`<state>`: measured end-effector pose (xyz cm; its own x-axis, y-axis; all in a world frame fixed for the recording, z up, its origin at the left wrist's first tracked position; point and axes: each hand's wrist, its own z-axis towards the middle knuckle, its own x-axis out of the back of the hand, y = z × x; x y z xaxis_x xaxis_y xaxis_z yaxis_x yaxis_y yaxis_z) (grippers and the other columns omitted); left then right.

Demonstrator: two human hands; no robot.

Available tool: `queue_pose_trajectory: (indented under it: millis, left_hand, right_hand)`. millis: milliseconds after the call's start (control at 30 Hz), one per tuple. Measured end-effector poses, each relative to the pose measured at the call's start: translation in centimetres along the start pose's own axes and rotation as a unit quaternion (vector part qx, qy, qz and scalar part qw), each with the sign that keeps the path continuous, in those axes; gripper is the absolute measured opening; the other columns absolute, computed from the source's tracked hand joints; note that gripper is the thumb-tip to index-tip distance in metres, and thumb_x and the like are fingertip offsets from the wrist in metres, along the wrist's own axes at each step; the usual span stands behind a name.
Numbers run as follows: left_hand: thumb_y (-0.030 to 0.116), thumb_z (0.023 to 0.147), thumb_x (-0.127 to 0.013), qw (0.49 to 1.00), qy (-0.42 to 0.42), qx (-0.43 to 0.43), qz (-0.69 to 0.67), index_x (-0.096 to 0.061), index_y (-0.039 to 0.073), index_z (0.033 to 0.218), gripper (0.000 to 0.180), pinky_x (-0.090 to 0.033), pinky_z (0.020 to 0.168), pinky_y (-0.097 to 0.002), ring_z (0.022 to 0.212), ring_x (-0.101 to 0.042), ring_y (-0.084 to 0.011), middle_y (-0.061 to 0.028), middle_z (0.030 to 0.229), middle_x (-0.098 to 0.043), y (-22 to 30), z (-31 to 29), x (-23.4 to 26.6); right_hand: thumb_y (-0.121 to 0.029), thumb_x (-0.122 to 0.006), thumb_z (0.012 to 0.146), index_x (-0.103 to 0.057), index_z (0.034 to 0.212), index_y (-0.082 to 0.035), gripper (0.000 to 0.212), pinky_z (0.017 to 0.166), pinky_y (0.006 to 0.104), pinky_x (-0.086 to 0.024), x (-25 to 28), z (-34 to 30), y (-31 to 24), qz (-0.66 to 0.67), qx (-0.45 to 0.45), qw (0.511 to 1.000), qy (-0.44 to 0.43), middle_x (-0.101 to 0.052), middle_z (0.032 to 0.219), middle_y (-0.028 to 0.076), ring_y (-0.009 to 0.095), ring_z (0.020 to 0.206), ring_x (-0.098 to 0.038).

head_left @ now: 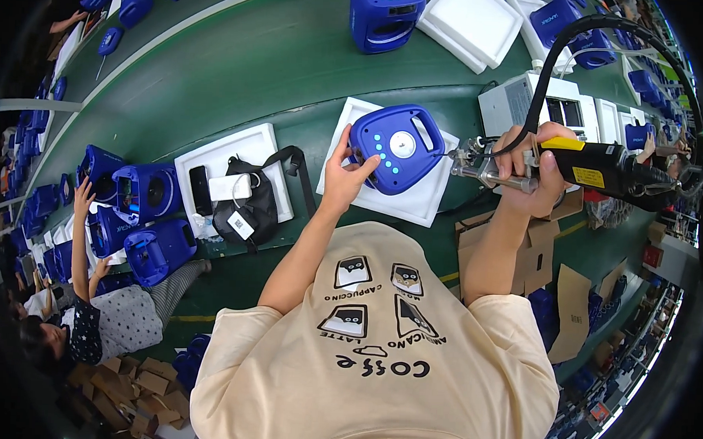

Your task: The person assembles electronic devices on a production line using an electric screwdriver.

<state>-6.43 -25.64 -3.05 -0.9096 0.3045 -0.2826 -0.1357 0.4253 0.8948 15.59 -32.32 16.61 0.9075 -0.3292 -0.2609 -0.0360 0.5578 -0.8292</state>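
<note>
Head view: green work surface (295, 76) runs as a wide curved band from upper left to upper right; its near edge passes just above the shirt, lower centre. Room to move is mainly up and left of the blue housing (385, 162), toward the upper speaker (384, 21) at top centre. Left limit: second foam tray (283, 130) with a phone (200, 189), a black bag (246, 215) and a white box-shaped item (230, 187) on the bag. Right is tighter: light grey box (505, 105), black cable (542, 79) looping overhead, open cartons (534, 259) below the right forearm.

Housing sits frame centre, face up, on a white foam tray (415, 209) turned askew, corners sticking out around it. Left hand (345, 176) grasps its left edge, thumb on the face by the lit buttons, fingers along the side. Handle opening is on the right side, away from that grip.

Right hand (532, 168) is clenched round the clear front end of a black-and-yellow power driver (577, 163), nose pointing left at the housing's right edge. Can't tell if the tip touches.
</note>
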Motion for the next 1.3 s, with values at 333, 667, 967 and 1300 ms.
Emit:
queue_pose_trajectory:
  millis: [333, 667, 967, 1300]
  left_hand:
    - [0.006, 0.083, -0.079, 1.0, -0.002, 0.008, 0.001, -0.027, 0.009, 0.159, 0.092, -0.057, 0.075, -0.029, 0.092, -0.068, -0.0188, -0.0167, 0.118, -0.059, 0.4, -0.1, -0.2]
    - [0.006, 0.083, -0.08, 1.0, 0.002, -0.001, 0.008, -0.029, 0.01, 0.159, 0.091, -0.057, 0.075, -0.0277, 0.09, -0.067, -0.0158, -0.0143, 0.116, -0.059, 0.1, 0.0, -0.2]
    - [0.01, 0.081, -0.082, 1.0, 0.002, 0.004, -0.006, -0.031, 0.01, 0.158, 0.092, -0.057, 0.076, -0.0282, 0.09, -0.067, -0.0155, -0.0171, 0.124, -0.057, 0.1, 0.1, 0.2]
    - [0.012, 0.08, -0.084, 1.0, -0.009, -0.003, 0.01, -0.034, 0.009, 0.157, 0.092, -0.057, 0.07, -0.0259, 0.086, -0.067, -0.0135, -0.0178, 0.124, -0.059, 0.0, 0.3, 0.5]
  right_hand:
    - [-0.022, -0.052, 0.096, -0.049, 0.109, -0.003, 0.024, 0.05, 0.0265, -0.04, 0.5, -0.3, -0.1, 0.013, 0.005, 1.0, -0.014, -0.043, 0.062, 0.004, 0.015, 0.054, -0.048]
    - [-0.022, -0.054, 0.095, -0.046, 0.101, -0.004, 0.02, 0.05, 0.0264, -0.039, 1.0, -1.0, 2.1, 0.034, -0.031, 0.999, -0.006, -0.039, 0.06, 0.002, 0.013, 0.053, -0.045]
    - [-0.028, -0.048, 0.098, -0.051, 0.121, 0.001, 0.037, 0.054, 0.0275, -0.041, -1.5, 3.4, -4.4, 0.148, 0.004, 0.986, -0.08, -0.046, 0.066, 0.004, 0.014, 0.057, -0.049]
    - [-0.027, -0.048, 0.096, -0.048, 0.112, -0.002, 0.03, 0.054, 0.0315, -0.038, -8.1, 5.6, -0.1, 0.069, 0.006, 0.989, -0.134, -0.04, 0.06, 0.004, 0.017, 0.055, -0.047]
